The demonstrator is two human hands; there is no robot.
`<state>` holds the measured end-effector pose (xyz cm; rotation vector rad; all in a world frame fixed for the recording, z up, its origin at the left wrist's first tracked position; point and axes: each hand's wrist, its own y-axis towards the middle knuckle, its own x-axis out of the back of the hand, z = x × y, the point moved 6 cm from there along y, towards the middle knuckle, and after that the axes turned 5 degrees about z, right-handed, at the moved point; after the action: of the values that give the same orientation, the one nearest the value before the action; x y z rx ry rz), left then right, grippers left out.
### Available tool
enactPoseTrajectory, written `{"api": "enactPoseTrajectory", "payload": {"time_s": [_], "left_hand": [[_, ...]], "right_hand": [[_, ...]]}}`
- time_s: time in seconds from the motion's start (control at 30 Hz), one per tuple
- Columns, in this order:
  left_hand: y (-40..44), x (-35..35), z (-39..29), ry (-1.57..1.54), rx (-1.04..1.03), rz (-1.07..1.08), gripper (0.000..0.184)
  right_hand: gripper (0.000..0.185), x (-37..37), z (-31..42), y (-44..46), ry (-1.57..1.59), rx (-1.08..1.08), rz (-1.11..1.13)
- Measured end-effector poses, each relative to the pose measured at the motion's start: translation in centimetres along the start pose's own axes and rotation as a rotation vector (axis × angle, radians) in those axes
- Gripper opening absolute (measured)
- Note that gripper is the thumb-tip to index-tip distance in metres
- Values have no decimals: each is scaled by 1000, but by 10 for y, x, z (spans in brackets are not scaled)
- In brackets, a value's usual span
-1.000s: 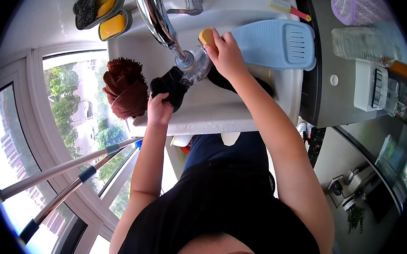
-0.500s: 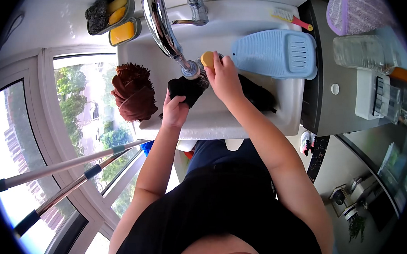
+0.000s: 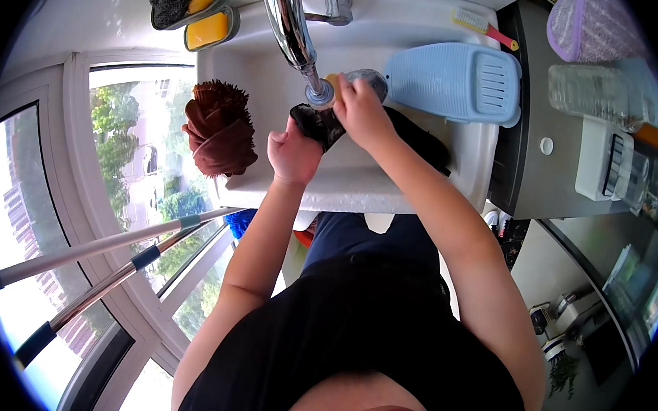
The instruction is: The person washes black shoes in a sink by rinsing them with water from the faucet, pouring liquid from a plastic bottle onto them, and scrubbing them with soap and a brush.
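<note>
A wet black cloth item [image 3: 312, 123] lies under the chrome faucet [image 3: 290, 30] in the white sink [image 3: 262, 67]. My left hand [image 3: 294, 152] grips its left end, fingers mostly hidden behind the cloth. Right of the spout, my right hand [image 3: 361, 114] is closed on a yellow bar [image 3: 332, 79], mostly covered by the fingers and spout. A glossy, wet-looking patch [image 3: 369, 83] shows just beyond that hand. Another black cloth [image 3: 418, 137] rests in the sink beneath my right forearm. The blue washboard [image 3: 453, 84] is to the right of my hands.
A brown cloth bundle [image 3: 221, 129] sits on the sink's left side. Soap dishes [image 3: 209, 29] stand at the back left, and a red-handled brush [image 3: 486, 28] lies at the back right. A clear plastic container [image 3: 591, 91] is on the right counter. Two poles [image 3: 115, 246] lean at the left.
The black cloth shifts under the spout and its left end is now turned up by my left hand. My right hand stays closed on the yellow bar, which is now more hidden.
</note>
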<state>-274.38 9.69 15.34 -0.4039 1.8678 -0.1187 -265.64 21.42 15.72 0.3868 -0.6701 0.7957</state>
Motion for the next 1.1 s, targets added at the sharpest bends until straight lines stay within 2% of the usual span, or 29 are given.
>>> {"api": "enactPoseTrajectory", "payload": {"time_s": [0.03,0.07,0.1,0.17,0.27,0.3,0.37,0.4,0.43,0.5,0.53,0.57,0.63,0.67,0.7,0.77,0.8,0.83,0.9,0.93,0.97,1.03,1.1], "left_hand": [[-1,-4,4,16,8,12,81],[1,-6,8,-10,5,33,83],[1,-3,7,-10,3,33,83],[-4,7,7,-35,0,-59,78],[-1,-12,11,22,-16,9,78],[0,-18,13,29,-9,16,78],[-1,2,14,-15,3,48,78],[-3,7,11,10,-4,-2,78],[-4,12,10,37,-12,-50,78],[-4,-4,12,9,-24,16,77],[-3,-6,15,16,-20,6,77],[0,-6,16,25,-15,-1,77],[0,4,14,-8,-14,-28,78],[-2,1,12,-5,-21,-26,79],[-3,-5,9,-1,-27,-24,79],[-2,-12,12,6,-13,6,79],[2,-7,13,-1,-3,15,79],[2,-3,14,-8,8,22,79],[1,-1,9,-22,13,-17,79],[0,-2,6,-15,-10,-18,79],[-4,-5,4,-12,-31,-27,78],[-5,-12,4,2,-25,-16,78],[-2,1,7,-48,-8,-5,78]], "right_hand": [[53,3,-10,1,-22,-100,-49],[52,3,5,-3,-15,-49,-21],[52,-5,26,-10,52,112,11],[54,-5,40,-14,66,238,15],[39,10,-9,4,-40,-152,-40],[39,9,0,0,-41,-150,-41],[41,-2,39,-14,24,117,30],[48,-2,44,-17,78,201,6],[48,-2,34,-14,77,201,6],[47,6,-9,-6,-4,-119,-69],[47,3,-13,-8,-64,-161,-53],[47,2,-5,-12,-64,-160,-56],[49,-7,36,-27,33,143,19],[49,-3,33,-26,4,189,16],[49,0,24,-22,3,187,16],[51,10,-8,-13,-44,-143,-51],[54,7,-5,-15,-77,-161,-52],[54,3,3,-23,-72,-163,-48],[56,-3,35,-30,-44,151,25],[56,1,30,-27,-41,159,11],[58,5,12,-20,-81,14,46],[58,5,-11,-15,-131,-143,-37],[55,-1,27,-24,-46,46,-3]]}}
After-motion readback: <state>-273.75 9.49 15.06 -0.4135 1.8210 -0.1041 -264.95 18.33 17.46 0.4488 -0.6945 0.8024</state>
